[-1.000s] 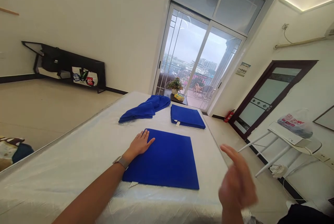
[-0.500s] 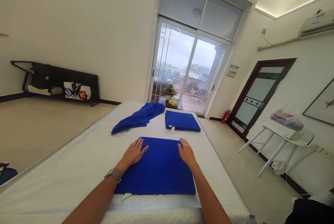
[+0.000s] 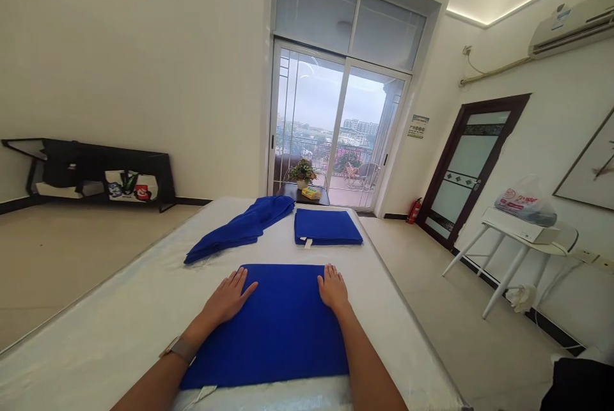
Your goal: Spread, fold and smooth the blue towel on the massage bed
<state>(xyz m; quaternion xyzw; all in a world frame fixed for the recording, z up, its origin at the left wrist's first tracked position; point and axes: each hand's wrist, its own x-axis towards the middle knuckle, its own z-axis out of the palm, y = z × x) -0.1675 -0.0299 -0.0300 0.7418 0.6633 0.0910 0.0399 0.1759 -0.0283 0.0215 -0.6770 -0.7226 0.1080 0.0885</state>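
Observation:
A folded blue cloth (image 3: pixel 275 334) lies flat in front of me on the plastic-covered bed-like surface (image 3: pixel 144 309), a white tag showing at its near edge. My left hand (image 3: pixel 226 299) rests open on its upper left edge, thumb spread over the fabric. On the upper right edge lies my right hand (image 3: pixel 332 286), also open, fingers pointing away from me. Farther off sits a neat stack of folded blue cloth (image 3: pixel 329 227) with a white tag. To its left, a loose, rumpled blue cloth (image 3: pixel 242 229) stretches diagonally.
Past the far end stands a dark small table (image 3: pixel 288 192) with a potted plant (image 3: pixel 302 171) and a yellow tissue pack (image 3: pixel 311 193). A white chair (image 3: pixel 508 273) bearing a box and a plastic bag (image 3: pixel 525 203) is at the right. A black rack (image 3: pixel 110 174) lies against the left wall.
The camera view has shifted and tilted slightly, so everything sits a little lower and farther left. Both hands remain open on the edges of the folded cloth.

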